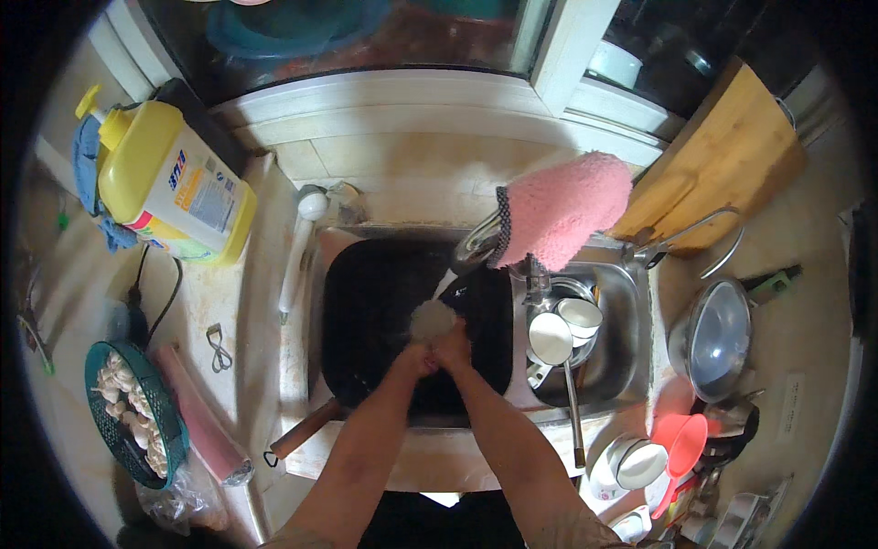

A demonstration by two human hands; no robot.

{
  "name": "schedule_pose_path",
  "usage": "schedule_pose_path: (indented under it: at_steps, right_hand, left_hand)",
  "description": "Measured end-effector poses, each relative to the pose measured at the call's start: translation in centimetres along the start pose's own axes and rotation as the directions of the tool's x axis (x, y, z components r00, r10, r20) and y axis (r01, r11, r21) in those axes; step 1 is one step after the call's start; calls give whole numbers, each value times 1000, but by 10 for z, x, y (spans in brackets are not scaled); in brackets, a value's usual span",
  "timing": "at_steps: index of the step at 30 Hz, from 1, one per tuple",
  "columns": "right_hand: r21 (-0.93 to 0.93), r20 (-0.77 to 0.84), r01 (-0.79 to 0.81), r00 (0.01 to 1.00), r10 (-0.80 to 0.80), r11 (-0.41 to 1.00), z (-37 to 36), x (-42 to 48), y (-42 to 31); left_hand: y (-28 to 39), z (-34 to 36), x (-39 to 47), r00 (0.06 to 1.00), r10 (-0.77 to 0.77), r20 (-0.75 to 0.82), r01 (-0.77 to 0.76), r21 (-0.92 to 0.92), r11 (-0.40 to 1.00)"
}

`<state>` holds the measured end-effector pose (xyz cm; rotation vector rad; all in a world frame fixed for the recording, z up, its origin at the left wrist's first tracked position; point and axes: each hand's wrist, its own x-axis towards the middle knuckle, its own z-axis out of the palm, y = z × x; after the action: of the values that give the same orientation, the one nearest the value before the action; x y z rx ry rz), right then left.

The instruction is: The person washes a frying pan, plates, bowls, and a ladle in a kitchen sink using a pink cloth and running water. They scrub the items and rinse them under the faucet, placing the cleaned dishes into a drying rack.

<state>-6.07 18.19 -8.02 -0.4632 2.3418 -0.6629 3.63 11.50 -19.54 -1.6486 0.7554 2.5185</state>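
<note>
My left hand (418,355) and my right hand (453,348) are close together over the dark left sink basin (363,295). Between them they hold a round, pale grey-beige object (432,320); blur hides its exact kind. Water (444,283) streams onto it from a metal faucet (479,241). A fluffy pink cloth mitt (566,206) with a dotted cuff covers the upper part of the faucet. At the basin's lower left, a brown wooden handle (305,429) with a hanging loop sticks out over the rim.
The right basin (621,329) holds white cups and a long-handled ladle (573,405). A yellow pump jug (178,185) and a green basket of garlic (134,418) stand left. To the right are a cutting board (713,158), metal bowl (720,343) and red scoop (678,446).
</note>
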Motion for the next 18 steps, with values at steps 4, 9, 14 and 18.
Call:
schedule_pose_path:
  at_steps: [4,9,14,18]
  right_hand:
    - [-63,155,186,972,-175,980,-39,10,-7]
    - [7,290,66,955,-66,998,-59,19,14]
    - [-462,-45,434,859,-510,773,-103,-64,-13]
    - [-580,-115,546,680,-724,605,-146,-78,-4]
  left_hand:
    - [17,7,1,787,610,-92,-506,470,724]
    - [81,50,-72,669,642,376,-287,927,-244]
    - [84,24,-138,632,707,318,-425,905,-26]
    - [63,38,-171,729,647,224,-116,972,-207]
